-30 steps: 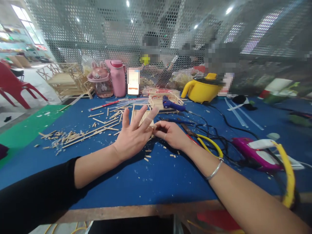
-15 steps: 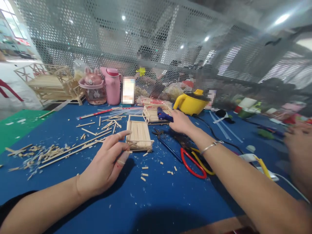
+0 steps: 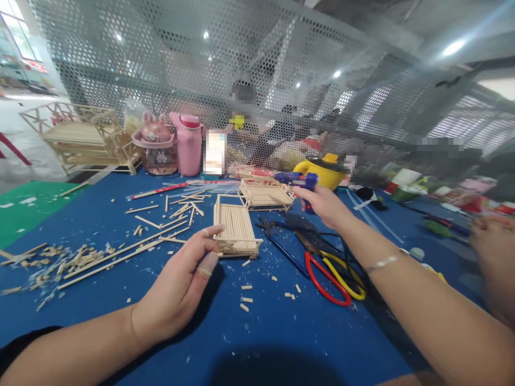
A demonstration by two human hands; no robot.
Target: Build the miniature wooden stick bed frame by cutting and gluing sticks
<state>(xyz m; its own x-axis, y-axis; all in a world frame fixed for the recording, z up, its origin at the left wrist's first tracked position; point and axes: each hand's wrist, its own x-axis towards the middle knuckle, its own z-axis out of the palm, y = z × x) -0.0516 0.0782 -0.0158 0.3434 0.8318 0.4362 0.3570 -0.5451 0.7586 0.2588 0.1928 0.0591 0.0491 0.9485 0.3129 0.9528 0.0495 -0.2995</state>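
My left hand [image 3: 181,284] is beside the near left corner of a small bed-like wooden-stick frame [image 3: 235,228]. A short wooden stick [image 3: 219,254] pokes out from its pinched thumb and fingers, and the thumb has a covering on it. My right hand [image 3: 328,206] grips a blue glue gun [image 3: 295,179], raised over the right end of a second stick frame [image 3: 265,194]. Pliers with blue handles [image 3: 281,249] and scissors with red and yellow handles [image 3: 328,279] lie below the right hand.
Loose sticks [image 3: 132,249] and cut scraps [image 3: 76,260] cover the left side. Behind stand a larger stick model [image 3: 88,136], a pink bottle [image 3: 189,145], a lit phone [image 3: 215,153] and a yellow pot [image 3: 322,171]. Another person's hand [image 3: 494,241] is at the far right.
My right hand has lifted the glue gun up and to the right, away from the second frame. My left hand stays by the nearer frame; the view has shifted slightly.
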